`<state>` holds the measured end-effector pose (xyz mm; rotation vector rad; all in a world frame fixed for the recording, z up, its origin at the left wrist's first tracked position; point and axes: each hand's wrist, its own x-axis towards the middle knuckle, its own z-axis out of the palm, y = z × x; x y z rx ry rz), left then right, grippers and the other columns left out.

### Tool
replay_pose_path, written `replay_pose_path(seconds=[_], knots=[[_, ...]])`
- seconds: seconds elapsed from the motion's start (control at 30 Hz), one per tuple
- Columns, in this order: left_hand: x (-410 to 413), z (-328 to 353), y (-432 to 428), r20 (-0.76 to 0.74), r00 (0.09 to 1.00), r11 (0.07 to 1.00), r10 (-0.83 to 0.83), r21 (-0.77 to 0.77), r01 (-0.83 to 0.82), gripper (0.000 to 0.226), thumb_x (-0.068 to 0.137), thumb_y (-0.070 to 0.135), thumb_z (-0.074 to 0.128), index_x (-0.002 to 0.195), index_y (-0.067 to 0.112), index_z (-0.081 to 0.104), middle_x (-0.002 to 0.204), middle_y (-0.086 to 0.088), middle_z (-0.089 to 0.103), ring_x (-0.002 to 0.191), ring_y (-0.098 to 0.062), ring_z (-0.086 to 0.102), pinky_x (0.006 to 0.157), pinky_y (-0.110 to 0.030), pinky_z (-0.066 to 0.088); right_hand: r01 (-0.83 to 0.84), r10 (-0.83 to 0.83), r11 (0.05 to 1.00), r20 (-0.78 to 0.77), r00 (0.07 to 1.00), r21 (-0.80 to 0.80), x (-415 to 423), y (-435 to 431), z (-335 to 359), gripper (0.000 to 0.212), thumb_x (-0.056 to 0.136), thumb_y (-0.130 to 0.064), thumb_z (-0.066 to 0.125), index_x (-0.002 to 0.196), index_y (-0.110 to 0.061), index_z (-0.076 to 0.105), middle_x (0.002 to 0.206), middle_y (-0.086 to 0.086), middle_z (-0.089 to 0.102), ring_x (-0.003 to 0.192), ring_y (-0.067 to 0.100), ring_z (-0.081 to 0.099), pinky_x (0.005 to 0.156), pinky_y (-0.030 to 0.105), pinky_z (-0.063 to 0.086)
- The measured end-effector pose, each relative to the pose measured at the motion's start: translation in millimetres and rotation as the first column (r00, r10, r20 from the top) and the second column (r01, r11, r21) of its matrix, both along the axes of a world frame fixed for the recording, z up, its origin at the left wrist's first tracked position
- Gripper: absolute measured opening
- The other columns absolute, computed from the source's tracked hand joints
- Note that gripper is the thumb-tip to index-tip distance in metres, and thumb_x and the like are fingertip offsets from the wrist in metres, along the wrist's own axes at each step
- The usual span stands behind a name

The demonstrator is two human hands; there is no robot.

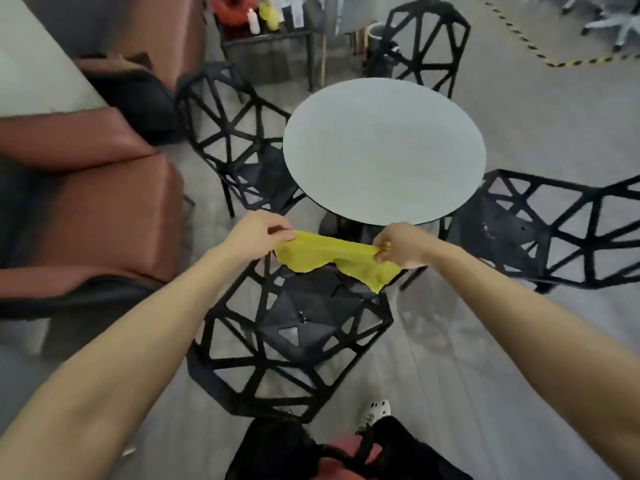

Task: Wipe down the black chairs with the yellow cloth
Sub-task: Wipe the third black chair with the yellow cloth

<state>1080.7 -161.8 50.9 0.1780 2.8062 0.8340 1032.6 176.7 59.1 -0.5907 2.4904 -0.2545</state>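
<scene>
- The left grip [257, 237] pinches one end of the yellow cloth [332, 258] between thumb and curled fingers, the back of the hand turned up.
- The right grip [403, 246] pinches the other end the same way, fingertips bunching the fabric into a small fold.
- Between the two the cloth is stretched out in the air. Its top edge is pulled nearly taut, and its lower edge hangs in two loose lobes, the right one dropping lower to a point.
- The cloth hangs just above the seat of the nearest black chair [311, 306]. From this angle it seems to clear the seat, though I cannot tell for sure.
- That chair has an open lattice of triangular struts and stands with its back toward the person, close to the edge of the round pale worktop [381, 150].
- Three more black chairs of the same lattice build ring the worktop: the left chair [263, 168], the right chair [502, 230] and the far chair [427, 8].
- Both forearms are bare and reach in from the bottom corners.
- A white shoe [374, 412] stands on the grey floor [485, 341] behind the nearest chair.
- A brown sofa [104, 220] fills the left side.
- Beyond the left chair stands a dark cart [266, 50] loaded with bottles and bright items too blurred to name.
- Yellow-and-black tape [519, 39] runs across the floor at the upper right.
</scene>
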Motion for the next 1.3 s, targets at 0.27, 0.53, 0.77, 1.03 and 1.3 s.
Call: replay_pose_path(seconds=[0.27, 0.53, 0.77, 1.03, 1.3], knots=[[31.9, 3.4, -37.8, 0.146, 0.983, 0.992, 0.112, -0.073, -0.102, 0.03, 0.079, 0.031, 0.097, 0.098, 0.033, 0.073, 0.092, 0.016, 0.07, 0.085, 0.0, 0.063, 0.08, -0.025, 0.049, -0.077, 0.059, 0.989, -0.143, 0.988, -0.124, -1.2, -50.3, -11.9, 0.05, 0.07, -0.045, 0.094, 0.086, -0.023, 0.052, 0.078, -0.004, 0.059, 0.082, 0.025, 0.056, 0.06, 0.036, 0.039], [64.9, -21.0, -42.6, 0.241, 0.923, 0.952, 0.301, -0.136, -0.275, 0.031, 0.091, 0.053, 0.081, 0.084, 0.029, 0.063, 0.083, 0.01, 0.067, 0.079, -0.012, 0.062, 0.069, -0.036, 0.047, -0.471, 0.461, 0.87, -0.101, 0.882, -0.146, -55.1, -71.6, -35.1, 0.036, 0.098, -0.061, 0.062, 0.08, -0.031, 0.058, 0.084, -0.003, 0.063, 0.084, 0.021, 0.06, 0.078, 0.043, 0.05], [87.8, -19.2, 14.0, 0.129, 0.807, 0.817, 0.577, -0.094, -0.569, 0.02, 0.094, 0.023, 0.082, 0.107, 0.026, 0.067, 0.091, 0.008, 0.07, 0.083, -0.017, 0.063, 0.078, -0.039, 0.05, -0.632, 0.63, 0.752, -0.078, 0.772, -0.187, -131.3, -85.7, -66.0, 0.011, 0.103, -0.032, 0.062, 0.108, -0.023, 0.064, 0.102, 0.002, 0.066, 0.102, 0.031, 0.064, 0.08, 0.037, 0.046], [106.0, -13.5, 56.2, 0.088, 0.551, 0.557, 0.83, -0.062, -0.828, 0.016, 0.097, 0.038, 0.079, 0.097, 0.027, 0.067, 0.092, 0.01, 0.07, 0.089, -0.016, 0.064, 0.078, -0.035, 0.044, -0.642, 0.663, 0.734, 0.026, 0.748, -0.22, -141.3, -99.4, -62.1, 0.037, 0.09, -0.061, 0.067, 0.081, -0.025, 0.063, 0.076, -0.002, 0.063, 0.079, 0.024, 0.063, 0.065, 0.039, 0.049], [125.9, -42.0, 120.1, 0.166, 0.326, 0.334, 0.931, -0.021, -0.942, 0.03, 0.091, 0.046, 0.082, 0.086, 0.028, 0.059, 0.086, 0.0, 0.068, 0.082, -0.022, 0.065, 0.073, -0.042, 0.053, -0.176, 0.227, 0.973, 0.738, 0.636, -0.148, -54.0, -115.8, -80.2, 0.025, 0.097, -0.014, 0.052, 0.113, 0.003, 0.061, 0.09, 0.022, 0.072, 0.061, 0.039, 0.075, 0.056, 0.048, 0.064]])
